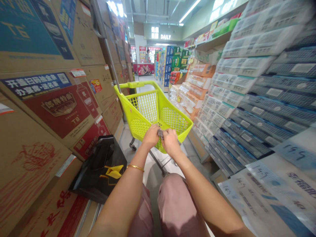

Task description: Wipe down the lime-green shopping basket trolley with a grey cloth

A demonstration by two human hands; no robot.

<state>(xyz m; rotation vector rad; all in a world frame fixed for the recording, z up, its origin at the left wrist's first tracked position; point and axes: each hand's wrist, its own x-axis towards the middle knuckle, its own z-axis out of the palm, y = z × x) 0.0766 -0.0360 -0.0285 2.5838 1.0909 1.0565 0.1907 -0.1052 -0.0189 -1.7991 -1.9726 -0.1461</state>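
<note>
Arms (203, 184) are pointing toward the cart (142, 125); in front of it, both hands (171, 141) are gripping a grey bundle (160, 134), seemingly light and soft, likely suiting a hold at either end.

One yellow-green shopping cart (134, 113) and one small gray item (160, 133) appeared at center frame, one black bag (91, 177) and one gold bracelet (135, 168) toward lower left, one lit DAILY sign (165, 37) and one distant person (147, 56) at upper center.
</note>
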